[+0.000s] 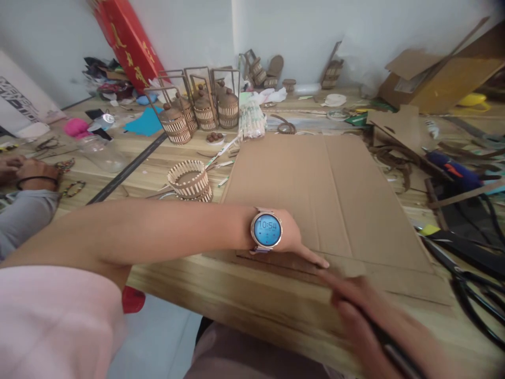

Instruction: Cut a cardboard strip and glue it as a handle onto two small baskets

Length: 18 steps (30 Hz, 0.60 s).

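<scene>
A large brown cardboard sheet (292, 173) lies on the wooden table, with creases running across it. My left hand (294, 237), wearing a watch, rests on the sheet's near part with one finger stretched out; its other fingers are mostly hidden. Just right of that fingertip, my right hand (366, 310) is closed around a dark, slender tool (389, 342) whose tip is near the cardboard's front edge. Motion blurs this hand, and the kind of tool cannot be made out.
A small striped basket (189, 179) stands left of the sheet, with lidded baskets (207, 113) behind it. Black scissors (461, 273) and a blue glue gun (453, 171) lie right. Another person's hands (35, 173) are at far left. A cardboard box (445, 79) stands back right.
</scene>
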{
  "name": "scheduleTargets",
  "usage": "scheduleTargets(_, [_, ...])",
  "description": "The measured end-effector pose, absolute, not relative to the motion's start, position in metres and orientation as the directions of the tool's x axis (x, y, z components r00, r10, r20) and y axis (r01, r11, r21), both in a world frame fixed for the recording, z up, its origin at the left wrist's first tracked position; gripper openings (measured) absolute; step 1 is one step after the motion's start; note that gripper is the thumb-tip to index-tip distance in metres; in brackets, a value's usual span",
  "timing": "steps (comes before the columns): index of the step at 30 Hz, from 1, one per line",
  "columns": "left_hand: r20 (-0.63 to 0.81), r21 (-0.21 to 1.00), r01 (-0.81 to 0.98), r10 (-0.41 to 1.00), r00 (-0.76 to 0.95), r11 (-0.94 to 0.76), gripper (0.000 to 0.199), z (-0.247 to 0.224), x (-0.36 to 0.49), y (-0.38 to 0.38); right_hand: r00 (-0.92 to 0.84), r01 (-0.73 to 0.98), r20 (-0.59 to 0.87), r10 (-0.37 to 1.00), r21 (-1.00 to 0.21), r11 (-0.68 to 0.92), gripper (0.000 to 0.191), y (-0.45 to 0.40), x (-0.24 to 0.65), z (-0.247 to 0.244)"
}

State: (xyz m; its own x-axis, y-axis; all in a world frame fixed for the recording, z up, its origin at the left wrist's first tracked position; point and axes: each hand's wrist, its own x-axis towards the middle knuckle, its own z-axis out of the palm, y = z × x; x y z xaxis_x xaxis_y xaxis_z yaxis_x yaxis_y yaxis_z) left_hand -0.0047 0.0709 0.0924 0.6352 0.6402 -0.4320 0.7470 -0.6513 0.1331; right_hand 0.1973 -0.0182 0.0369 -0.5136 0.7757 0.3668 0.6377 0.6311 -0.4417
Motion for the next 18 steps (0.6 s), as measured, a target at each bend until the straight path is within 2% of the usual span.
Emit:
scheduleTargets(3, [-0.563, 0.025, 0.600, 0.484, 0.669, -0.800, 0.093, 0.096, -0.008, 0.067, -0.425, 0.534, 0.286, 0.859, -0.687, 0.493, 0.020, -0.030, 0.148, 0.037])
scheduleTargets(5, [-0.551, -0.026, 0.578, 0.494, 0.672, -0.815, 0.087, 0.094, -0.008, 0.068, -0.397, 0.489, 0.192, 0.898, -0.784, 0.384, 0.014, -0.032, 0.124, 0.030])
scheduleTargets(7, [-0.560, -0.023, 0.544, 0.462, 0.688, -0.839, 0.086, 0.090, -0.007, 0.070, -0.396, 0.437, 0.148, 0.906, -0.838, 0.328, 0.009, -0.030, 0.109, 0.021])
scheduleTargets(12, [-0.589, 0.016, 0.577, 0.459, 0.665, -0.816, 0.101, 0.088, -0.005, 0.075, -0.410, 0.398, 0.151, 0.899, -0.858, 0.325, 0.012, -0.020, 0.087, 0.005])
scheduleTargets(18, [-0.574, 0.045, 0.586, 0.460, 0.678, -0.809, 0.087, 0.088, -0.005, 0.075, -0.400, 0.393, 0.245, 0.883, -0.824, 0.407, 0.014, -0.018, 0.078, -0.007])
